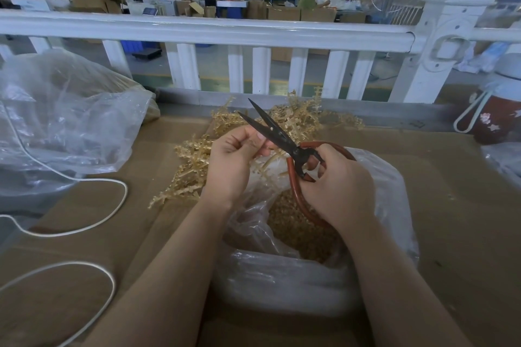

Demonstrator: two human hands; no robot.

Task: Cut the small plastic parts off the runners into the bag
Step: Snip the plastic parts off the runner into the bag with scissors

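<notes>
My right hand (337,186) grips the red-brown loop handles of black-bladed scissors (277,136), whose blades stand apart and point up and left. My left hand (235,159) pinches a thin tan plastic runner (267,162) just left of the blades, above the bag. A clear plastic bag (284,276) lies open below both hands, with several small tan cut parts (298,231) inside. A heap of tan runners with parts (194,166) lies on the cardboard behind and left of my hands.
Brown cardboard (84,234) covers the table. A large crumpled clear bag (64,121) sits at the left, with a white cord (84,222) looping in front of it. A white railing (214,34) runs along the back edge. A red flask (499,118) stands at the right.
</notes>
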